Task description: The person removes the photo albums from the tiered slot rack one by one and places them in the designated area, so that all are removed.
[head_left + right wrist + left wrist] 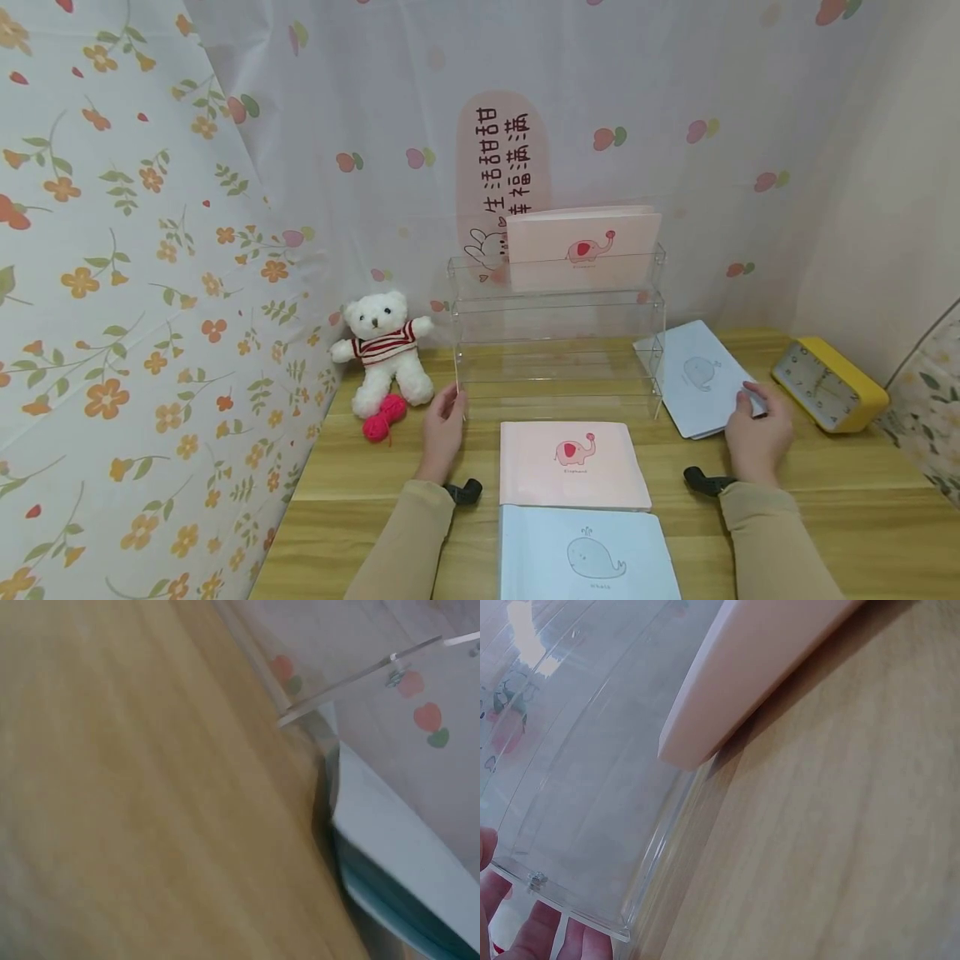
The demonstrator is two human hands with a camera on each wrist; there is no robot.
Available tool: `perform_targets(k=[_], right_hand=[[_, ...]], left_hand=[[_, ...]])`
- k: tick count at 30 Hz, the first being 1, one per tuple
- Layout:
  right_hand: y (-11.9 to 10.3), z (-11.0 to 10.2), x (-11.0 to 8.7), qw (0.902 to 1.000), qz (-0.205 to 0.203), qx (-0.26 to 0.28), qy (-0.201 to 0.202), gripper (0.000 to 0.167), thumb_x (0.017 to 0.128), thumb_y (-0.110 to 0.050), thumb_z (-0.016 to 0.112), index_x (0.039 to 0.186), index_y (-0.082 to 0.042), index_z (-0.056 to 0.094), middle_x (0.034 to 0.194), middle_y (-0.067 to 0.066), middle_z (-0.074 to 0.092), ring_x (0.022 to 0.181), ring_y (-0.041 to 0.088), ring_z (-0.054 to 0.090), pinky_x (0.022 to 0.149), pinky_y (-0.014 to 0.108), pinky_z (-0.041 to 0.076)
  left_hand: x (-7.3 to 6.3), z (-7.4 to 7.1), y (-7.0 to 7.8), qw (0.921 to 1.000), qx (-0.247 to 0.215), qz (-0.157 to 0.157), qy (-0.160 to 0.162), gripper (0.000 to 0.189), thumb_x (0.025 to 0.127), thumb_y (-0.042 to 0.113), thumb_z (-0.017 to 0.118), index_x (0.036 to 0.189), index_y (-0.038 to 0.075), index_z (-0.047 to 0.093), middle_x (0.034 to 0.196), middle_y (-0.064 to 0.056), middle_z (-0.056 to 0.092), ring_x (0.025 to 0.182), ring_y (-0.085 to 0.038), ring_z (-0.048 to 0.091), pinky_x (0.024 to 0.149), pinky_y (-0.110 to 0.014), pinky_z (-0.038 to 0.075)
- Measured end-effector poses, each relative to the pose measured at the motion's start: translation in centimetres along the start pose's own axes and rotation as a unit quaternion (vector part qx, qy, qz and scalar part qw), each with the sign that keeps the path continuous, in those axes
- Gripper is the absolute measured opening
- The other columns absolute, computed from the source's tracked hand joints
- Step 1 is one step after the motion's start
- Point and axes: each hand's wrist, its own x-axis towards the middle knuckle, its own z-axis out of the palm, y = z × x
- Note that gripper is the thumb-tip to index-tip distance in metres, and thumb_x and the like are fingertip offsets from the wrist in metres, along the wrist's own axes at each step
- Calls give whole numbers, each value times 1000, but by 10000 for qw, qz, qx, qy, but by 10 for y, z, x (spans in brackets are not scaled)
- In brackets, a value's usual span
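A clear acrylic tiered rack (558, 321) stands against the back curtain. At its left side, my left hand (442, 429) grips the side panel; the left wrist view shows the thumb on one face and fingers (536, 930) on the other. My right hand (759, 433) holds the lower right edge of a pale blue whale notebook (693, 379). This notebook lies slanted beside the rack's right side, its far corner behind the panel. The right wrist view shows a gap between layers of the blue notebook (397, 817); the right hand is out of that view.
A pink elephant notebook (540, 250) stands in the rack's top tier. In front lie another pink notebook (525, 467) and a blue whale notebook (528, 554). A white teddy bear (393, 375) with red yarn (377, 429) sits left, a yellow clock (832, 383) right.
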Motion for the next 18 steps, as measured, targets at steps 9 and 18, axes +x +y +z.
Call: perform_targets(k=[9, 18], right_hand=[[3, -4, 2, 9959, 122, -755, -482, 44, 114, -24, 52, 153, -6, 62, 168, 23, 51, 159, 46, 42, 133, 60, 29], [6, -4, 4, 9910, 82, -1098, -760, 44, 114, -25, 51, 149, 0, 63, 166, 29, 51, 156, 53, 42, 130, 65, 30]], left_hand=[[0, 0, 2, 10000, -64, -34, 27, 39, 110, 32, 71, 142, 9, 72, 138, -14, 77, 127, -32, 71, 106, -45, 56], [-1, -1, 4, 10000, 16, -51, -39, 40, 110, 34, 70, 142, 11, 72, 139, -13, 76, 129, -32, 70, 107, -44, 57]])
